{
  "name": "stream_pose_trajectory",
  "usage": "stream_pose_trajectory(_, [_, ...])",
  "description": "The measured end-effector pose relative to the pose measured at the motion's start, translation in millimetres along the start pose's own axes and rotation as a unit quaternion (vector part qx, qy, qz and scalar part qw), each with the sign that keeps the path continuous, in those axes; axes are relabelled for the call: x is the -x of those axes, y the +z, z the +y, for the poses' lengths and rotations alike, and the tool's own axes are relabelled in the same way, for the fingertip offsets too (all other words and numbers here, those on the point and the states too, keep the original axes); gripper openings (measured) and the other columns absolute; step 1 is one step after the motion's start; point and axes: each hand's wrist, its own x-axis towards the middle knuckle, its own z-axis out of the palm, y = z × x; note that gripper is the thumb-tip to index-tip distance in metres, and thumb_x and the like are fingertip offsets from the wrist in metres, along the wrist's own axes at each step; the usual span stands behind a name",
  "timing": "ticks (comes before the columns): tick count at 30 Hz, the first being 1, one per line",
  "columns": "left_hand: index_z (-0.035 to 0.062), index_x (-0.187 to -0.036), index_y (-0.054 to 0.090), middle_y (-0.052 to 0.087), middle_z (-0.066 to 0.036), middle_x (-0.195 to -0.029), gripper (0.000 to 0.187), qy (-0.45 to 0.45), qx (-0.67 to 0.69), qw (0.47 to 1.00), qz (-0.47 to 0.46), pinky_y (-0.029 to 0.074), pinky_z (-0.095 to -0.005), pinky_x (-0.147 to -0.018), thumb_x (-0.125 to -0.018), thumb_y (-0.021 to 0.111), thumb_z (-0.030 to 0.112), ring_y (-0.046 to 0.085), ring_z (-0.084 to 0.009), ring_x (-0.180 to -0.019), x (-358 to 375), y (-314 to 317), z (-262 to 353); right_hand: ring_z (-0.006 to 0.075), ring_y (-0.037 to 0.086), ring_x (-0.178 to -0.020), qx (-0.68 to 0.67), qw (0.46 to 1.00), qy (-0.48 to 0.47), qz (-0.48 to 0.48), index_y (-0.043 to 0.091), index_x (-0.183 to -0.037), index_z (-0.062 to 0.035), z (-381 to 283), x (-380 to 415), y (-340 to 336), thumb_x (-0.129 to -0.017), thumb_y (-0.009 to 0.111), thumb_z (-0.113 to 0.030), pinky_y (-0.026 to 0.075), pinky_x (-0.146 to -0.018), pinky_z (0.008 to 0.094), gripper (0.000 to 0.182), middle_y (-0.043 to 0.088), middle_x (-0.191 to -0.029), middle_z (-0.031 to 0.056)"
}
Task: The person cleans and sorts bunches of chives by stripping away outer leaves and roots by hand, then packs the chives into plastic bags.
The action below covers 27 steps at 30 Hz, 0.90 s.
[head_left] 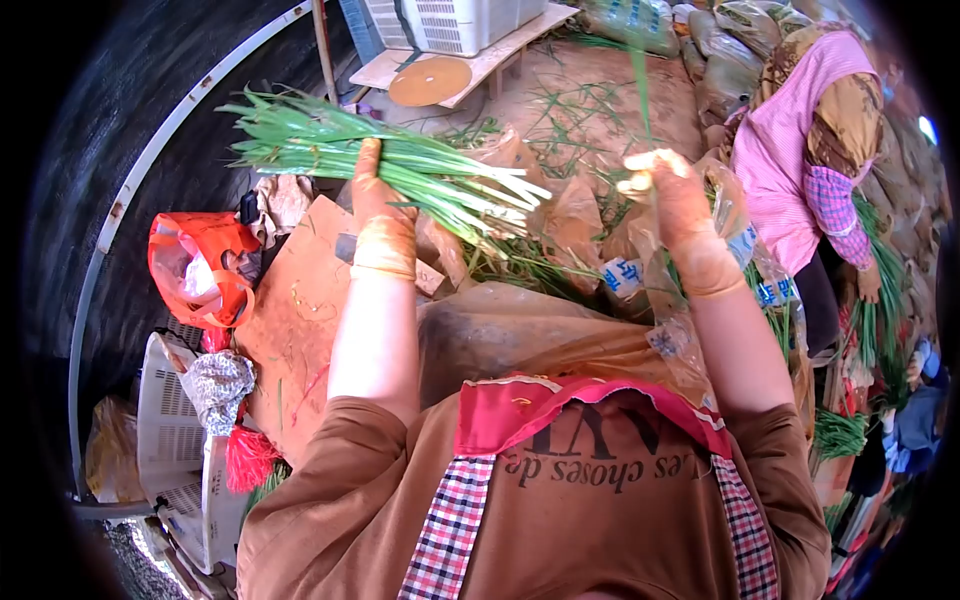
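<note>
Left hand [380,195] clamps a bunch of green stalks [390,160], thumb across the top, far fingers hidden beneath; the bunch lies above littered plastic. Right hand [672,195] has overexposed fingertips drawn together on a blurred green blade [640,85], its upper end indistinct. Upside-down shirt [600,530] print reads "Les choses de", larger letters partly covered by the red apron [520,405]; blue characters on clear plastic [622,276] are illegible.

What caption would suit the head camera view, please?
Left hand gripping a bundle of green white-ended stalks, right hand holding one slender green stalk.
</note>
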Motion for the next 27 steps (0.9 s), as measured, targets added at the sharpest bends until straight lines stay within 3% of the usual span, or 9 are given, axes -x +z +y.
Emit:
stream_pose_trajectory(4, [-0.0018, -0.107, 0.055, 0.060, -0.018, -0.104, 0.033, 0.005, 0.059, 0.995, -0.079, 0.045, -0.0493, -0.090, -0.085, 0.059, 0.023, 0.058, -0.0326, -0.095, -4, 2, 21, 0.0279, 0.061, -0.090, 0.435, 0.888, 0.074, -0.130, 0.057, -0.104, 0.0041, 12, -19, -20, -0.087, 0.054, -0.027, 0.045, -0.084, 0.0357, 0.036, 0.064, -0.100, 0.0173])
stream_pose_trajectory(5, [-0.0020, -0.108, 0.055, 0.059, -0.019, -0.105, 0.033, 0.001, 0.055, 0.994, -0.099, 0.045, -0.0493, -0.091, -0.085, 0.060, 0.022, 0.058, -0.0334, -0.097, -5, 9, 20, 0.0361, 0.054, -0.108, 0.522, 0.840, 0.064, -0.135, 0.044, -0.125, 0.0062, 20, -27, -9, -0.080, 0.060, -0.040, 0.040, -0.096, 0.0399, 0.067, 0.056, -0.113, 0.0272])
stream_pose_trajectory(7, [-0.0023, -0.108, 0.054, 0.058, -0.020, -0.108, 0.034, -0.014, 0.051, 0.991, -0.126, 0.044, -0.0493, -0.092, -0.085, 0.060, 0.021, 0.057, -0.0348, -0.100, 1, 19, 9, 0.0366, 0.035, -0.127, 0.514, 0.840, -0.137, -0.107, 0.032, -0.133, 0.0080, 2, -12, 22, -0.075, 0.066, -0.046, 0.029, -0.105, 0.0390, 0.086, 0.039, -0.132, 0.0300])
stream_pose_trajectory(12, [-0.0016, -0.108, 0.055, 0.059, -0.020, -0.107, 0.030, -0.034, 0.030, 0.983, -0.176, 0.048, -0.0472, -0.086, -0.085, 0.060, 0.016, 0.059, -0.0339, -0.096, 30, 68, -28, 0.0339, 0.020, -0.135, 0.527, 0.820, -0.146, -0.168, 0.007, -0.141, 0.0043, -30, 14, 101, -0.054, 0.082, -0.045, 0.020, -0.111, 0.0368, 0.125, 0.022, -0.143, 0.0265])
stream_pose_trajectory(18, [0.0023, -0.109, 0.053, 0.059, -0.015, -0.104, 0.037, -0.105, -0.085, 0.988, -0.072, 0.048, -0.0485, -0.086, -0.086, 0.061, 0.030, 0.058, -0.0305, -0.094, 45, 109, -54, 0.0312, 0.054, -0.108, 0.244, 0.952, -0.036, -0.183, 0.025, -0.136, 0.0044, 40, 7, 80, -0.066, 0.075, -0.025, 0.042, -0.092, 0.0343, 0.091, 0.055, -0.114, 0.0230])
stream_pose_trajectory(19, [0.0024, -0.110, 0.053, 0.059, -0.014, -0.103, 0.040, -0.124, -0.157, 0.977, -0.075, 0.048, -0.0480, -0.086, -0.085, 0.062, 0.032, 0.058, -0.0295, -0.093, 47, 115, -52, 0.0262, 0.061, -0.082, 0.165, 0.964, 0.066, -0.198, 0.039, -0.125, 0.0060, 33, 13, 81, -0.071, 0.070, -0.016, 0.048, -0.075, 0.0346, 0.066, 0.062, -0.092, 0.0168])
stream_pose_trajectory(21, [0.0044, -0.110, 0.053, 0.059, -0.013, -0.101, 0.048, -0.247, -0.258, 0.927, -0.117, 0.048, -0.0500, -0.084, -0.080, 0.067, 0.039, 0.058, -0.0285, -0.092, 30, 110, -51, 0.0203, 0.059, -0.075, 0.101, 0.968, 0.136, -0.184, 0.045, -0.113, 0.0024, 36, 10, 75, -0.072, 0.067, -0.005, 0.049, -0.062, 0.0315, 0.047, 0.059, -0.090, 0.0106])
stream_pose_trajectory(24, [0.0051, -0.117, 0.051, 0.055, -0.014, -0.113, 0.060, -0.147, -0.489, 0.852, -0.111, 0.039, -0.0532, -0.090, -0.078, 0.065, 0.049, 0.052, -0.0293, -0.105, 26, 94, -27, 0.0165, 0.058, -0.062, 0.000, 0.938, 0.300, -0.176, 0.056, -0.098, 0.0007, 42, -1, 47, -0.076, 0.064, -0.006, 0.047, -0.052, 0.0266, 0.025, 0.059, -0.075, 0.0067])
stream_pose_trajectory(27, [0.0033, -0.124, 0.047, 0.050, -0.016, -0.126, 0.071, -0.042, -0.549, 0.823, -0.144, 0.036, -0.0492, -0.095, -0.078, 0.061, 0.055, 0.047, -0.0293, -0.117, 45, 75, -1, 0.0133, 0.057, -0.062, -0.115, 0.913, 0.340, -0.196, 0.056, -0.110, 0.0022, 59, -6, 25, -0.079, 0.062, -0.012, 0.048, -0.053, 0.0268, 0.035, 0.059, -0.077, 0.0049])
